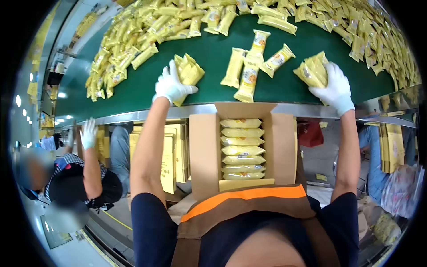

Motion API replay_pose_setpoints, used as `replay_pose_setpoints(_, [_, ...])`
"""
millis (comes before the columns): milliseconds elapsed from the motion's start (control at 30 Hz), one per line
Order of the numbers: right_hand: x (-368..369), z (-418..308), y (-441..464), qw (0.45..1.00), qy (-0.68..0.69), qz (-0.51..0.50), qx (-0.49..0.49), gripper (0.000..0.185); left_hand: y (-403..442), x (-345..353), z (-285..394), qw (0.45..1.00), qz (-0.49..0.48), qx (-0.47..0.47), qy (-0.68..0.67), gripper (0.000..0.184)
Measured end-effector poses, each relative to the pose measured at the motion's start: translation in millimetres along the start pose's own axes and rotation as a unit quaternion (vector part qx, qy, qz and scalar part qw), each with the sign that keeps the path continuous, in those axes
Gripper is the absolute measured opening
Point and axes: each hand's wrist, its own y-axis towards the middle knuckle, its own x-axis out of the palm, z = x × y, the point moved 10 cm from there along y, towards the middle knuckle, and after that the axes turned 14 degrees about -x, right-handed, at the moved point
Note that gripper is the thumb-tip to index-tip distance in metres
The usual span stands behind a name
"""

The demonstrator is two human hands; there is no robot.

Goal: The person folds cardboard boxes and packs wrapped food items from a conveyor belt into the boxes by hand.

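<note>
My left hand [172,84], in a white glove, grips a bunch of yellow snack packets [190,73] over the green belt. At the right, my gloved right hand [334,87] is wrapped round another bunch of yellow snack packets [312,71]. Between the hands, several loose packets [248,81] lie on the belt, some overlapping. Right in front of my body stands an open cardboard box [283,147], its flaps spread. Inside it, a row of yellow packets [243,150] is stacked on edge or flat; I cannot tell which.
Heaps of packets [147,31] cover the far side of the green belt [191,44]. A metal edge [200,109] runs between belt and box. Flattened cartons [171,151] stand left of the box. Another person's gloved hand [89,133] rests near the belt edge at left.
</note>
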Motion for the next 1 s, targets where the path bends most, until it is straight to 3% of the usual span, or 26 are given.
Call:
replay_pose_setpoints(100, [22.9,16.8,8.4,0.989,-0.009,-0.128,0.076,0.084,4.3,1.0,11.3,0.992,-0.109,-0.009,0.067,0.134])
replay_pose_setpoints(200, [41.4,15.8,2.7,0.985,0.014,-0.161,0.061,0.102,-10.5,-0.3,31.6,0.985,-0.024,0.040,0.165,0.131])
replay_pose_setpoints(300, [48.3,15.3,6.1,0.969,0.025,-0.239,0.057,0.109,3.9,10.0,19.2,0.997,-0.041,0.064,-0.019,0.126])
replay_pose_setpoints(367, [52.5,25.2,7.4,0.968,0.149,-0.185,0.080,0.109,6.5,9.5,11.7,0.992,-0.091,0.051,-0.077,0.124])
replay_pose_setpoints(400, [29.8,-2.2,14.0,0.942,0.310,-0.109,0.070,0.104,8.4,7.2,5.1,0.989,-0.089,0.048,-0.105,0.124])
replay_pose_setpoints(433, [3.5,-29.9,12.1,0.875,0.475,-0.062,0.066,0.096,13.6,8.7,-5.7,0.976,-0.087,0.076,-0.182,0.116])
replay_pose_setpoints(467, [-30.0,-68.9,8.9,0.807,0.587,-0.042,0.049,0.091,-2.7,-1.2,-5.9,0.935,-0.121,0.110,-0.314,0.115])
replay_pose_setpoints(500, [-52.0,-105.4,5.6,0.831,0.553,-0.051,-0.013,0.087,-25.6,-21.0,-5.5,0.875,-0.151,0.145,-0.437,0.113])
replay_pose_setpoints(533, [-74.3,-141.7,1.5,0.850,0.518,-0.055,-0.074,0.084,-55.7,-43.8,-1.4,0.811,-0.174,0.169,-0.532,0.100])
replay_pose_setpoints(567, [-99.3,-187.9,-3.2,0.915,0.340,-0.054,-0.209,0.081,-73.5,-55.5,-3.6,0.770,-0.205,0.172,-0.579,0.089])
replay_pose_setpoints(600, [-105.9,-238.9,-11.5,0.927,0.133,-0.052,-0.347,0.073,-99.4,-63.6,-4.5,0.713,-0.269,0.157,-0.628,0.087])
replay_pose_setpoints(633, [-99.2,-274.4,-26.8,0.913,0.069,-0.078,-0.394,0.062,-123.1,-67.4,-3.1,0.648,-0.331,0.141,-0.671,0.084])
replay_pose_setpoints(667, [-76.0,-297.4,-42.3,0.896,0.079,-0.107,-0.423,0.055,-144.4,-70.4,9.3,0.643,-0.376,0.211,-0.633,0.086])
replay_pose_setpoints(733, [-21.1,-331.4,-65.7,0.845,0.034,-0.268,-0.462,0.054,-186.0,-75.3,43.1,0.683,-0.416,0.319,-0.508,0.095])
replay_pose_setpoints(767, [-11.4,-339.7,-67.8,0.805,0.033,-0.397,-0.440,0.058,-202.0,-67.2,65.9,0.716,-0.417,0.348,-0.439,0.100])
replay_pose_setpoints(800, [-9.0,-342.3,-71.2,0.797,0.078,-0.439,-0.407,0.064,-218.4,-59.1,87.9,0.741,-0.412,0.381,-0.368,0.106])
replay_pose_setpoints(833, [13.4,-347.4,-85.1,0.799,0.136,-0.445,-0.380,0.069,-224.5,-46.1,101.9,0.790,-0.378,0.403,-0.265,0.109])
replay_pose_setpoints(900, [29.2,-350.4,-111.7,0.879,0.133,-0.268,-0.371,0.076,-230.0,-25.3,118.9,0.865,-0.254,0.433,0.009,0.113])
replay_pose_setpoints(1000, [0.1,-348.4,-117.4,0.863,0.183,-0.330,-0.335,0.080,-246.6,-14.5,137.3,0.869,-0.137,0.468,0.086,0.105])
